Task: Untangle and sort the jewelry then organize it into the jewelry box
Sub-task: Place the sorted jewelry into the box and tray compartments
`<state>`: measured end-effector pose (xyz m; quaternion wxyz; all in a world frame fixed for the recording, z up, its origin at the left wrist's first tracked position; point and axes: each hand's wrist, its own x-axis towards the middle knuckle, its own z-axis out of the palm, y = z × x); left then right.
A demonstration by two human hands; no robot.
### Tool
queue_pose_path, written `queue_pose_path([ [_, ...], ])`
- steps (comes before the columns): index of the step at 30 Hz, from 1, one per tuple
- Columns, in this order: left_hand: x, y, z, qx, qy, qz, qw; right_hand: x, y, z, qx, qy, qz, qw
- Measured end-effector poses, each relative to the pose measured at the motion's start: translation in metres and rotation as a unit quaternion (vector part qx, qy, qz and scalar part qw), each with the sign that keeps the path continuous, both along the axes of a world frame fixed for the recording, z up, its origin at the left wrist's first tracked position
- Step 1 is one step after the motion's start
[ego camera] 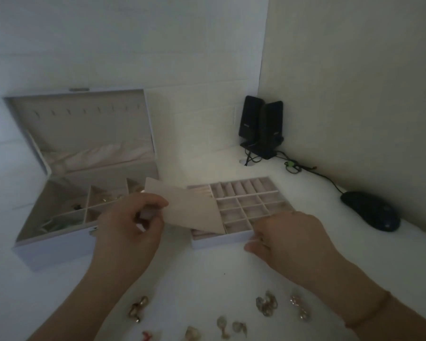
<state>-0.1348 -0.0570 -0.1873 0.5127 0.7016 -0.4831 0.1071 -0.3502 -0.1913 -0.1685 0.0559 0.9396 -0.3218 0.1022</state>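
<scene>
The left hand (130, 217) pinches one corner of a flat, beige, stiff-looking card panel (190, 210) at centre frame, thumb and fingers closed on its lower-left edge. From that grip the panel runs right and slightly down, tilted over the left part of the shallow white compartment tray with pale pink lining (246, 205). The right hand (288, 237) sits at the tray's near-right corner, fingers curled against its front wall — whether it truly grips the wall or only steadies it cannot be told. The panel's free end lies toward the right hand, so either hand could take it; the left already controls it. The tray's small square cells and ring rolls look empty.

At left of frame stands the open white jewelry box with grey lining (59, 193), lid up, a few small pieces in its divided base. Along the bottom edge, loose gold-toned earrings and trinkets (266, 305) lie scattered on the white desk (207, 271), nearer the right forearm — not yet sorted. Two black speakers (261, 126) and a black mouse (370, 210) sit at right.
</scene>
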Motion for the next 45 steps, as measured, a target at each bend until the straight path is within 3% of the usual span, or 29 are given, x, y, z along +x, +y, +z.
queue_pose_path([
  [3,0.004,-0.002,-0.004,0.001,0.097,0.018,0.995,0.007,0.009,-0.007,0.008,0.025,-0.011,1.000],
  [10,0.005,0.000,0.001,-0.005,0.104,0.006,0.995,0.018,0.011,-0.019,0.041,0.096,0.077,0.992],
  [16,0.013,0.009,0.013,-0.023,0.158,0.011,0.987,0.012,0.006,-0.026,0.126,0.057,0.212,0.967],
  [19,0.013,0.015,0.017,0.034,0.058,0.048,0.997,0.010,0.008,-0.018,0.138,0.004,0.221,0.965],
  [22,0.005,0.015,0.012,0.094,-0.202,0.113,0.968,-0.002,0.002,0.010,0.210,-0.140,0.156,0.955],
  [24,-0.008,0.010,0.010,0.095,-0.267,0.088,0.955,-0.011,-0.018,0.024,0.230,-0.278,0.087,0.928],
  [26,-0.020,0.004,0.006,0.100,-0.309,0.027,0.946,-0.009,-0.047,0.027,0.267,-0.335,0.012,0.903],
  [29,-0.025,-0.002,-0.002,0.125,-0.351,-0.043,0.927,0.003,-0.085,0.012,0.280,-0.305,-0.076,0.907],
  [34,-0.016,-0.004,-0.007,0.154,-0.356,-0.057,0.920,0.020,-0.105,-0.013,0.209,-0.272,-0.107,0.933],
  [43,-0.012,-0.010,-0.013,0.138,-0.379,-0.092,0.910,-0.007,-0.075,0.010,0.153,-0.226,-0.030,0.962],
  [45,-0.014,-0.013,-0.015,0.135,-0.367,-0.084,0.917,-0.025,-0.053,0.026,0.176,-0.178,0.004,0.968],
])
